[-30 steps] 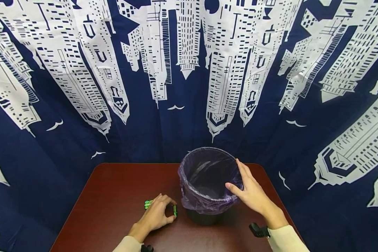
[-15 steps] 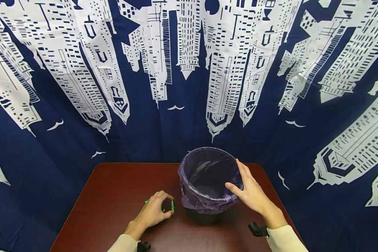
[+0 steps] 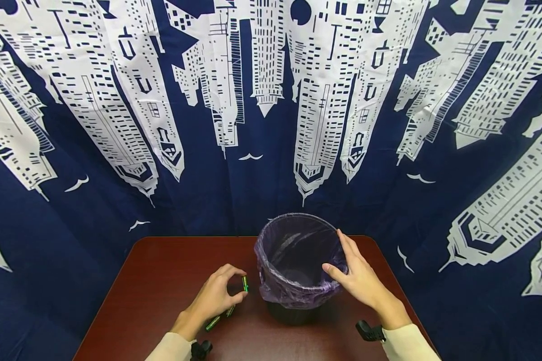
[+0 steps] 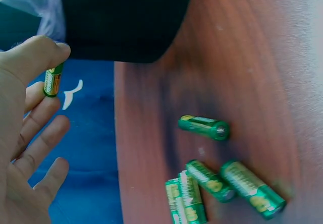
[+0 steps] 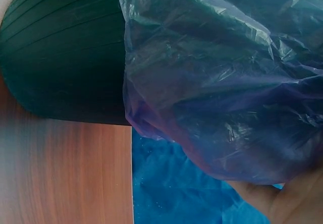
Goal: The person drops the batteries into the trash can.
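Note:
My left hand [image 3: 213, 294] pinches a small green battery [image 3: 245, 284] between thumb and fingertips, just left of the bin and above the table. The other fingers are spread in the left wrist view, with the battery [image 4: 52, 80] under the thumb. Several more green batteries [image 4: 252, 187] lie on the table below that hand. My right hand [image 3: 363, 281] rests at the right side of the bin's rim, fingers extended and thumb over the opening. A translucent purple bag [image 3: 286, 295] lines the dark green trash bin [image 3: 293, 315]. The bag hides part of the right hand in the right wrist view.
The bin stands on a reddish-brown wooden table [image 3: 171, 265] with rounded back corners. Behind the table hangs a navy curtain [image 3: 217, 200] with white skyline prints. Black wrist straps with cameras are on both wrists.
My left hand has lifted the battery off the table and moved slightly up and left in the head view, uncovering batteries beneath it. The right hand and bin stay in place.

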Motion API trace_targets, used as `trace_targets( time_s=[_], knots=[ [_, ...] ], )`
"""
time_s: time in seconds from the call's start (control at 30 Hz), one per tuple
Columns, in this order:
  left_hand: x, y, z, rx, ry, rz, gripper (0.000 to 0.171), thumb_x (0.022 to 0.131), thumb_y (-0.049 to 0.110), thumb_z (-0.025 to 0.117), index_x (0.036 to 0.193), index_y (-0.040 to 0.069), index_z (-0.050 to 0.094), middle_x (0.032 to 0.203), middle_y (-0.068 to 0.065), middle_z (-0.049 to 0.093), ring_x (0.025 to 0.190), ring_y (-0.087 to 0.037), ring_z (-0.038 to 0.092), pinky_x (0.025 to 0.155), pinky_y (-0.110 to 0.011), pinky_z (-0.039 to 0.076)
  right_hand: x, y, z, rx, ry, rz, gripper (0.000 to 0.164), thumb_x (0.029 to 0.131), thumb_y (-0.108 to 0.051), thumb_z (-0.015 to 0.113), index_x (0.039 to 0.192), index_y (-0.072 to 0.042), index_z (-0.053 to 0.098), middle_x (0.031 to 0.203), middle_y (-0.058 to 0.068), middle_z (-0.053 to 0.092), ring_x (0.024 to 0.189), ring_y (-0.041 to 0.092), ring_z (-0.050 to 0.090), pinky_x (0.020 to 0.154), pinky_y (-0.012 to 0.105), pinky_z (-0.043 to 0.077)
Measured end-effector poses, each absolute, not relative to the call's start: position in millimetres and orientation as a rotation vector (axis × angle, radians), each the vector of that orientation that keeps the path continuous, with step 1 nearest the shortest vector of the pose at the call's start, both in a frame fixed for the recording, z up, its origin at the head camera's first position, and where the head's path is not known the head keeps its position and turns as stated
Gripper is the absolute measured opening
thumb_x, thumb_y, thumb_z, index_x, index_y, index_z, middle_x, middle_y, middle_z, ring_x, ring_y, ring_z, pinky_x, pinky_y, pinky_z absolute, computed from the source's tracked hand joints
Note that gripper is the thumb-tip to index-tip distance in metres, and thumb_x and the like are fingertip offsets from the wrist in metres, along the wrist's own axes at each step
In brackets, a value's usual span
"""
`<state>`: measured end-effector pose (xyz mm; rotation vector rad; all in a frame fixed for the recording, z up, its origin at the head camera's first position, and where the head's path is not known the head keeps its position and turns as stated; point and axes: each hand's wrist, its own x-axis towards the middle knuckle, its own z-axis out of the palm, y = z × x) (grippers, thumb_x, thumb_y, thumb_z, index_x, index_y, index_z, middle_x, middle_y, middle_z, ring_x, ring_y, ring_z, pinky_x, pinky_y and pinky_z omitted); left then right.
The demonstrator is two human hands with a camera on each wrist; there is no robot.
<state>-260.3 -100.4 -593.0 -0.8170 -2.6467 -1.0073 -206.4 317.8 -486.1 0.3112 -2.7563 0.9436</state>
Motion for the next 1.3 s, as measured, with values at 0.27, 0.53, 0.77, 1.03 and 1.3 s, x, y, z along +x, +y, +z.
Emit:
trace_targets(
  time_s=[0.27, 0.53, 0.77, 1.03, 1.3],
  knots=[
    [-266.2, -110.1, -567.3, -0.794, -2.607, -1.04, 0.051, 0.092, 0.02, 0.102, 0.137, 0.014, 0.079, 0.131, -0.001, 0.079, 0.121, -0.024, 0.079, 0.108, -0.049, 0.068, -207.4, 316.6, -486.9, 0.313, -2.76, 0.955, 0.107, 0.109, -0.052, 0.074, 0.189, -0.016, 0.013, 0.192, 0.024, 0.023, 0.171, 0.062, 0.037, 0.127, 0.09, 0.034],
    [-272.1, -116.8, -542.0, -0.801, -2.525, -1.004, 0.052, 0.09, 0.022, 0.103, 0.135, 0.011, 0.08, 0.127, 0.0, 0.079, 0.117, -0.025, 0.078, 0.103, -0.048, 0.069, -206.5, 315.7, -487.7, 0.323, -2.753, 0.962, 0.107, 0.109, -0.051, 0.074, 0.188, -0.014, 0.014, 0.191, 0.025, 0.025, 0.171, 0.062, 0.036, 0.127, 0.09, 0.034],
    [-277.9, -116.6, -520.6, -0.816, -2.409, -1.016, 0.05, 0.089, 0.021, 0.104, 0.133, 0.012, 0.08, 0.123, -0.001, 0.08, 0.111, -0.022, 0.078, 0.099, -0.043, 0.069, -206.6, 315.5, -486.2, 0.335, -2.736, 0.953, 0.106, 0.109, -0.049, 0.075, 0.188, -0.012, 0.015, 0.19, 0.027, 0.026, 0.171, 0.062, 0.036, 0.128, 0.089, 0.034],
    [-279.1, -115.3, -497.7, -0.811, -2.37, -1.048, 0.048, 0.091, 0.02, 0.103, 0.133, 0.012, 0.08, 0.121, -0.001, 0.078, 0.111, -0.024, 0.077, 0.1, -0.042, 0.068, -207.1, 316.9, -485.9, 0.335, -2.735, 0.951, 0.106, 0.109, -0.049, 0.074, 0.188, -0.01, 0.015, 0.19, 0.028, 0.026, 0.17, 0.063, 0.037, 0.129, 0.089, 0.035],
    [-279.8, -107.4, -468.7, -0.862, -2.298, -1.077, 0.048, 0.091, 0.019, 0.102, 0.134, 0.012, 0.08, 0.122, -0.005, 0.08, 0.112, -0.024, 0.078, 0.103, -0.045, 0.069, -206.4, 318.1, -486.4, 0.331, -2.744, 0.938, 0.107, 0.109, -0.051, 0.074, 0.188, -0.01, 0.015, 0.19, 0.029, 0.026, 0.169, 0.064, 0.038, 0.128, 0.089, 0.035]
  ],
)
